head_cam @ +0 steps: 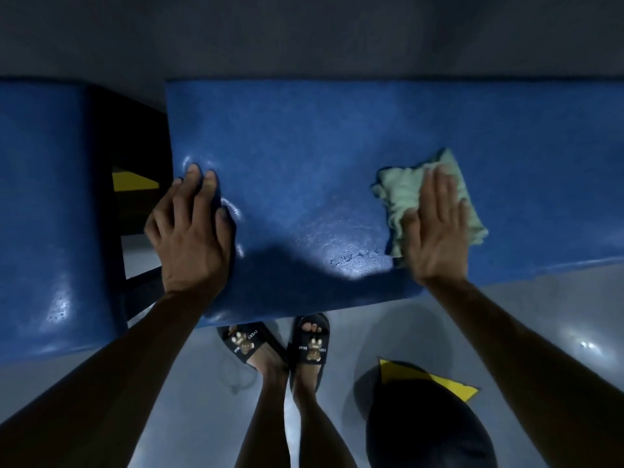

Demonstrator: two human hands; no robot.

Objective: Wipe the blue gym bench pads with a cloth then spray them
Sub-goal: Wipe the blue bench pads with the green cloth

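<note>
- Currently we look straight down on a long blue bench pad (pixel 337 157) running across the view, with a second blue pad (pixel 50 204) just beside it on the left, a dark gap between them.
- Our right hand (pixel 439 231) lies flat on a pale green cloth (pixel 401 197), fingers straight and together, palm pressing it onto the long pad near its near edge. Nothing is gripped; the cloth is bunched and sticks out to the left and beyond the fingertips.
- Our left hand (pixel 190 231) rests on the left end corner of the long pad, fingers spread and bent slightly over the edge, bracing, holding nothing else.
- The pad surface between the hands shows glossy, wet-looking patches under the light.
- Black frame (pixel 141 292) shows in the gap between pads, with a yellow piece (pixel 130 182) there.
- Below the pad: grey floor (pixel 169 400), our feet in black slippers (pixel 309 346) with a bear print, and a yellow floor marking (pixel 449 386) at right, partly covered by a dark round shadow.
</note>
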